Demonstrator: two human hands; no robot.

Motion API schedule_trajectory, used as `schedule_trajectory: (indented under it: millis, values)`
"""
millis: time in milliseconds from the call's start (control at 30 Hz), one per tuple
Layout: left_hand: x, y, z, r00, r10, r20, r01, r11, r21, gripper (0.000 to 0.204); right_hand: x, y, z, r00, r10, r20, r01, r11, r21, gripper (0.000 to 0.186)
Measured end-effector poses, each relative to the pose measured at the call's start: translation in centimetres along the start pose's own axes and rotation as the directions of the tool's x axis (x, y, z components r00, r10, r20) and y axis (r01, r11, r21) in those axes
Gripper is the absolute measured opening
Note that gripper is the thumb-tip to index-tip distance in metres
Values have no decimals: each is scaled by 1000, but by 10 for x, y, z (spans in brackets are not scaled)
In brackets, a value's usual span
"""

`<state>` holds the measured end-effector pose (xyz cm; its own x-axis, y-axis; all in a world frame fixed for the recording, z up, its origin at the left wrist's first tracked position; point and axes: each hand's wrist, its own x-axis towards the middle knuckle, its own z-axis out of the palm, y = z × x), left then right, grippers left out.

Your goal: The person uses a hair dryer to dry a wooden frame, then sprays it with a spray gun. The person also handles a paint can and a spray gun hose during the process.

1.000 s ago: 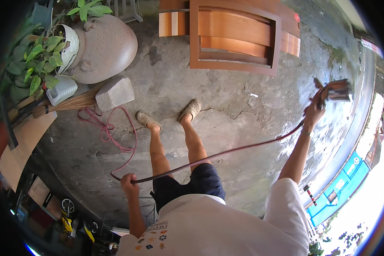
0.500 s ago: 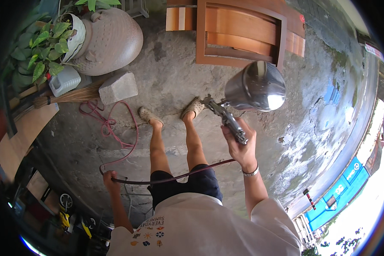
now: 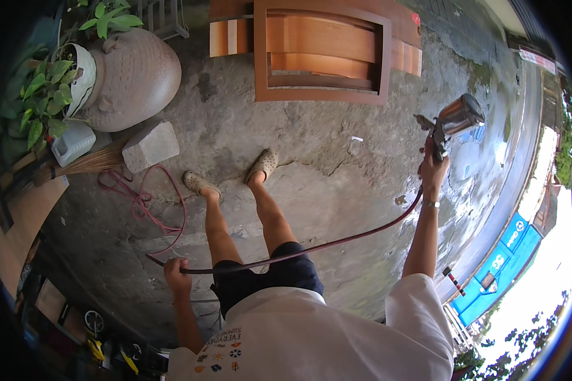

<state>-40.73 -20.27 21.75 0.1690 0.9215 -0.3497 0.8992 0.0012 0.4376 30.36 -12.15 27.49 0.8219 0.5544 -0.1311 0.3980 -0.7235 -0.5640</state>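
My right hand (image 3: 434, 170), stretched out to the right, is wrapped round the grip of a metal spray gun (image 3: 462, 115) with a shiny silver cup. From its grip a dark red air hose (image 3: 337, 242) curves across in front of my shorts. My left hand (image 3: 177, 275) is closed round that hose at the lower left. Ahead, a reddish-brown wooden frame (image 3: 260, 66) lies over wooden boards (image 3: 324, 46). The spray gun is well to the right of the frame and apart from it.
Pink hose coils (image 3: 140, 203) lie on the concrete floor (image 3: 337, 197) at left. Near them are a stone block (image 3: 151, 146), a broom (image 3: 89, 160), a big clay jar (image 3: 136, 79) and a potted plant (image 3: 44, 89). Yellow-marked items stand at lower left.
My right hand has swung the spray gun outward to the right, away from the wooden frame. The hose now stretches further right. My left hand still grips it, and the view has shifted slightly.
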Motion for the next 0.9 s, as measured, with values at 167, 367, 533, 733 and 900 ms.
schedule_trajectory:
  millis: [167, 367, 533, 733, 900]
  values:
    - [4, 29, 9, 995, -11, -104, 4, 998, -65, 24, 117, -49, 29, 968, -235, -86, 242, 968, 74, 37]
    - [-7, 27, 9, 978, -161, -135, 152, 986, -75, 21, 135, -148, 60, 928, -345, -142, 366, 915, 170, 38]
    - [-26, -10, 7, 970, -223, -102, 228, 972, 49, 19, 60, -196, 87, 870, -455, 188, 423, 886, 188, 30]
    - [-47, -48, -8, 918, -303, -257, 349, 924, 156, 17, -70, -142, 80, 702, -525, 482, 521, 839, 154, 18]
    - [-92, -132, 13, 766, -558, -319, 569, 820, -69, 38, -219, -137, 40, 573, -698, 428, 781, 624, -28, 24]
